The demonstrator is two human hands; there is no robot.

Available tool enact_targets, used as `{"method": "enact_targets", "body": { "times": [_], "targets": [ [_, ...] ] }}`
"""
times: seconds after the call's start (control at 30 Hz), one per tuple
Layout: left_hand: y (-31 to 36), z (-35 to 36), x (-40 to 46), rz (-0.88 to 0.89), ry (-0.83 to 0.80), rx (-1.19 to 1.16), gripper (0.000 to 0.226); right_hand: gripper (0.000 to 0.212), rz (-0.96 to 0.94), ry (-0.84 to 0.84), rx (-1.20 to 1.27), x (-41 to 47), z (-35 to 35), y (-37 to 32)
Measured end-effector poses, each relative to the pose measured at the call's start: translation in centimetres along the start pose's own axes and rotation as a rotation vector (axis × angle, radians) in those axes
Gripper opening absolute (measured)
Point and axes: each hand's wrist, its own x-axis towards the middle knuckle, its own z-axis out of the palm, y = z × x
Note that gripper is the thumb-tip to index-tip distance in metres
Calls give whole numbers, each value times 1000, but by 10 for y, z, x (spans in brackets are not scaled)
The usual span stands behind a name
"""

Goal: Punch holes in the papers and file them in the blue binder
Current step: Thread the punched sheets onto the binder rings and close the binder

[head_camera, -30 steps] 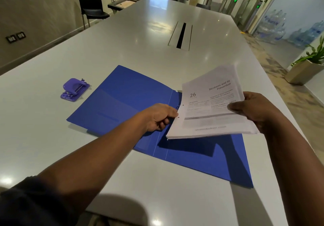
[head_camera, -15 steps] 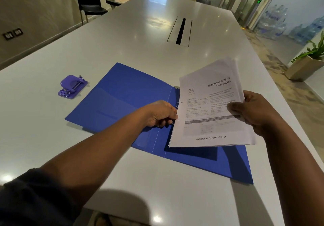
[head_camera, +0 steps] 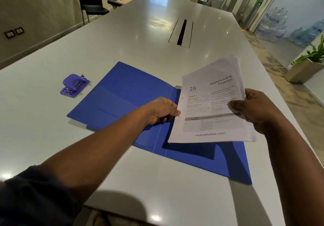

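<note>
Already punched, to judge by the two small holes along its left margin, the stack of papers (head_camera: 212, 108) hangs tilted above the right half of the open blue binder (head_camera: 122, 99), which lies flat on the white tabletop (head_camera: 52, 138). The right hand (head_camera: 252, 110) grasps the stack at its right edge, thumb on top. The left hand (head_camera: 163, 111) is curled at the binder's spine beside the lower hole, seemingly pinching the fastener there, though what it grips is hidden. Such a sheaf is light but floppy, and the sheets look ready to fan apart and slide, so it probably wants a firm grip on one edge with the punched margin left free. A purple hole punch (head_camera: 74, 85) sits well apart to the left.
</note>
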Motion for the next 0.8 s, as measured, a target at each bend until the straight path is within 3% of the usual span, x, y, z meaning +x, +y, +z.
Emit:
{"method": "enact_targets", "body": {
  "times": [0.27,0.6,0.8],
  "targets": [
    [4,15,-2,57,21,149,20,31,11,26,-66,8,-7,13],
    [12,18,-7,-2,-24,217,23,37,-7,33,-170,14,-13,14],
    [12,17,-10,6,-18,180,7,32,17,18,-133,11,-14,22]
  ]
}}
